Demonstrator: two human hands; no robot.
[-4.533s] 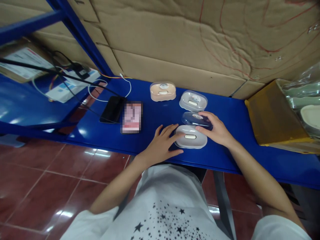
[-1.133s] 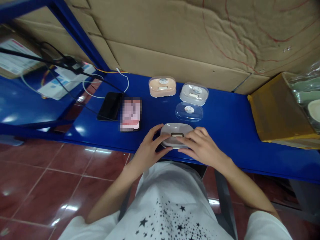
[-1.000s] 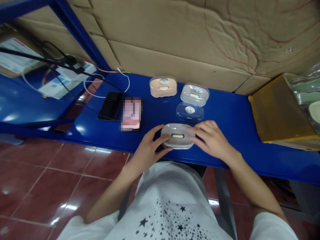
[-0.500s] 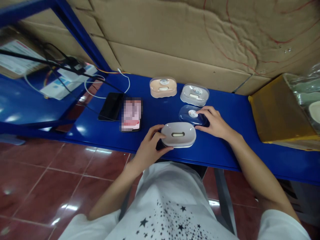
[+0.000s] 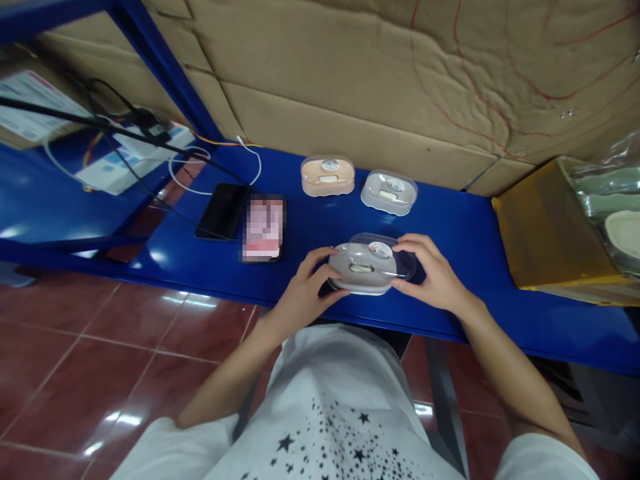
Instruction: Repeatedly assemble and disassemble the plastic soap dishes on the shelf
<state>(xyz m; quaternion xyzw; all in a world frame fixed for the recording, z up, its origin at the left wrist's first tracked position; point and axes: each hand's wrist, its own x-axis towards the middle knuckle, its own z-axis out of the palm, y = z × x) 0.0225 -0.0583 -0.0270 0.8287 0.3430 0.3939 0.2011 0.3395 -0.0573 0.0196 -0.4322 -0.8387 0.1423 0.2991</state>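
Pinching the right end of the clear lid [image 5: 387,262], my right hand [image 5: 434,275] holds it in the head view over the pale grey dish [image 5: 361,280], askew, set toward the dish's right and back; whether their rims touch I can't tell. My left hand [image 5: 304,295] has its thumb and fingers gripping the dish's left end, near the front edge of the blue table [image 5: 457,227]. Behind, apart from my hands, stand a peach box [image 5: 327,181] and a grey box [image 5: 389,195]. Off to my left lies a black phone [image 5: 221,212]; to my right stands an open cardboard carton [image 5: 533,233].
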